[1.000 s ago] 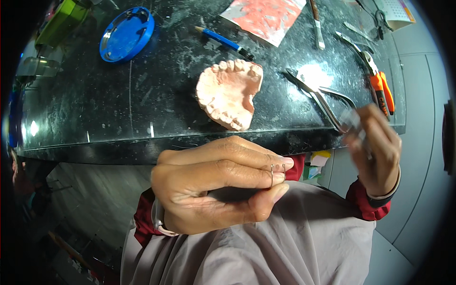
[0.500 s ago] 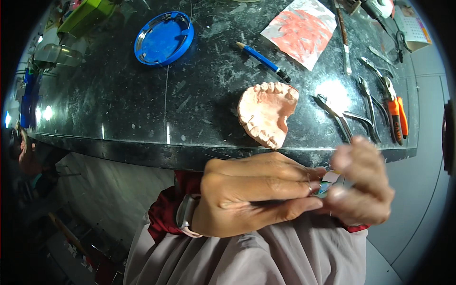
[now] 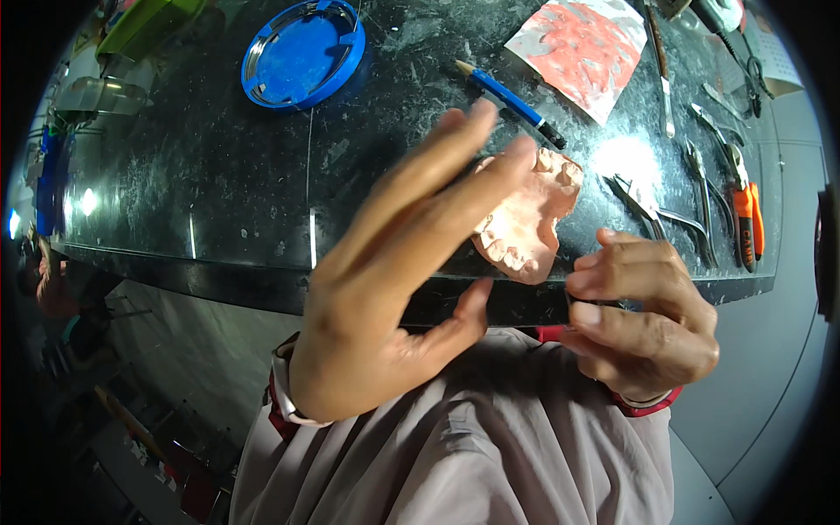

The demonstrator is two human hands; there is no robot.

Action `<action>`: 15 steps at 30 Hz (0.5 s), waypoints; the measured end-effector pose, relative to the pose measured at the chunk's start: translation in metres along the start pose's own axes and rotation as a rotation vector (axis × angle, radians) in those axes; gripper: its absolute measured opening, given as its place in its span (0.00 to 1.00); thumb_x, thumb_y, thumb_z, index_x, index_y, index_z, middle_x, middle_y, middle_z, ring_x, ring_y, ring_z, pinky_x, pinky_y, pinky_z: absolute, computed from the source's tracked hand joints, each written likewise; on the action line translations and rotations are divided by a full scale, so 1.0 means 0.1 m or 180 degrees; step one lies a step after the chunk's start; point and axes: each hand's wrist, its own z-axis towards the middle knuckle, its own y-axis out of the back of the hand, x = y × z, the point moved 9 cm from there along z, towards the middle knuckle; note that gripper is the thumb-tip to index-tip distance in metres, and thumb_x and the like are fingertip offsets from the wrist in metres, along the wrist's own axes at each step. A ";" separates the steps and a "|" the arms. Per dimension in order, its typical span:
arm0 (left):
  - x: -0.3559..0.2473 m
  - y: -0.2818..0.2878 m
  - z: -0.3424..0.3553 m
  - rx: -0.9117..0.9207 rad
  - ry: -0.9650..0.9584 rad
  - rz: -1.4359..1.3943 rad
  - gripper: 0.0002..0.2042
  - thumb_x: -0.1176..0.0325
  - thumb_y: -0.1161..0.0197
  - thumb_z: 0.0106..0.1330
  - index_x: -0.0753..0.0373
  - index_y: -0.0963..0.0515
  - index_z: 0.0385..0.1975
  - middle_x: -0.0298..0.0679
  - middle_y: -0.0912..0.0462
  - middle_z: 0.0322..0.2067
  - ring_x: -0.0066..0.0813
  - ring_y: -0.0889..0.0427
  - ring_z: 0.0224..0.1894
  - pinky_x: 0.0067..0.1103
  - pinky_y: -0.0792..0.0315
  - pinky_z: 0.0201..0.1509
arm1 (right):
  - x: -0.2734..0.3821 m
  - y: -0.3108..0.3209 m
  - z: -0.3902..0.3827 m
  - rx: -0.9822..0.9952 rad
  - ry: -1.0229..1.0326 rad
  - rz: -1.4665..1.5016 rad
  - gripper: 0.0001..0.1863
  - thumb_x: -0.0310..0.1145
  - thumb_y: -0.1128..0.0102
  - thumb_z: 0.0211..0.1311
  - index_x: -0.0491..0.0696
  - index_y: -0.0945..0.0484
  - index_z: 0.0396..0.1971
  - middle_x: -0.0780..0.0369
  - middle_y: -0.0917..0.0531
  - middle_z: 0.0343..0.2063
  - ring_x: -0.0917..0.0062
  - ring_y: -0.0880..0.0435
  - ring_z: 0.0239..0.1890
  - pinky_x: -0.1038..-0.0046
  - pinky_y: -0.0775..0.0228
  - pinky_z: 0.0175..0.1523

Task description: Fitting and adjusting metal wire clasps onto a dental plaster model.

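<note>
A pinkish plaster dental cast (image 3: 534, 214), with a row of teeth around its arch, lies near the front edge of the black worktop. My left hand (image 3: 385, 254) is open, its fingers stretched over the cast's left side and slightly blurred; whether they touch it I cannot tell. At the worktop's edge, right of the cast, my right hand (image 3: 647, 311) has its thumb and fingers pinched together. Whatever sits between those fingertips is too small and hidden to name.
Beyond the cast lie a blue pencil (image 3: 512, 101) and a pink-smeared sheet (image 3: 582, 52). Several pliers, among them an orange-handled pair (image 3: 750, 223), rest at the right beside a slim spatula (image 3: 665, 87). A round blue wire spool (image 3: 302, 57) and a green container (image 3: 144, 26) are farther left.
My hands, close together half a second ago, have come apart. The left has swung up and opened over the cast; the right stays near the edge, pinched. The worktop sits slightly shifted in view.
</note>
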 end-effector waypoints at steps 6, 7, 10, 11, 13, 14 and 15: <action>0.05 -0.06 0.00 0.0107 0.0169 0.0003 0.21 0.80 0.29 0.41 0.65 0.19 0.40 0.53 0.28 0.54 0.37 0.24 0.54 0.25 0.27 0.53 | -0.11 -0.07 0.03 -0.0027 0.0001 -0.0311 0.16 0.28 0.25 0.39 0.44 0.17 0.32 0.57 0.17 0.29 0.68 0.18 0.35 0.65 0.25 0.45; 0.06 -0.05 0.00 0.0063 0.0179 0.0054 0.20 0.80 0.29 0.41 0.65 0.19 0.38 0.53 0.28 0.53 0.38 0.24 0.53 0.26 0.27 0.52 | -0.12 -0.08 0.05 0.0005 -0.0003 -0.0343 0.16 0.28 0.25 0.39 0.44 0.17 0.32 0.57 0.17 0.29 0.68 0.18 0.35 0.65 0.25 0.45; 0.05 -0.08 0.00 0.0025 0.0040 0.0115 0.15 0.78 0.28 0.40 0.65 0.20 0.31 0.55 0.28 0.54 0.45 0.26 0.56 0.32 0.30 0.57 | -0.16 -0.06 0.05 0.0003 0.0089 -0.0116 0.19 0.25 0.25 0.41 0.37 0.20 0.36 0.55 0.18 0.27 0.68 0.18 0.33 0.71 0.28 0.37; 0.03 -0.08 0.00 0.0013 -0.0124 0.0183 0.14 0.78 0.28 0.40 0.65 0.21 0.29 0.56 0.28 0.54 0.47 0.27 0.57 0.34 0.31 0.58 | -0.16 -0.06 0.06 0.0029 0.0076 -0.0133 0.19 0.25 0.25 0.41 0.37 0.20 0.36 0.55 0.18 0.27 0.68 0.18 0.33 0.71 0.28 0.37; 0.04 -0.09 0.01 0.0016 -0.0121 0.0116 0.12 0.78 0.28 0.39 0.65 0.22 0.25 0.57 0.27 0.53 0.50 0.28 0.58 0.36 0.33 0.60 | -0.15 -0.08 0.09 0.0075 0.0115 -0.0153 0.22 0.24 0.26 0.43 0.36 0.23 0.41 0.55 0.18 0.27 0.69 0.19 0.32 0.71 0.28 0.37; 0.04 -0.09 0.01 0.0010 -0.0128 0.0083 0.12 0.78 0.28 0.39 0.65 0.22 0.25 0.57 0.27 0.53 0.49 0.27 0.58 0.35 0.33 0.60 | -0.16 -0.09 0.08 0.0161 0.0125 -0.0211 0.28 0.24 0.26 0.44 0.35 0.28 0.47 0.54 0.17 0.28 0.69 0.18 0.33 0.72 0.28 0.37; 0.05 -0.10 0.01 0.0007 -0.0134 0.0052 0.11 0.78 0.28 0.39 0.65 0.22 0.24 0.57 0.26 0.52 0.49 0.27 0.57 0.35 0.32 0.59 | -0.18 -0.09 0.07 0.0171 0.0105 -0.0224 0.28 0.24 0.26 0.44 0.35 0.28 0.47 0.54 0.17 0.28 0.69 0.18 0.33 0.72 0.28 0.37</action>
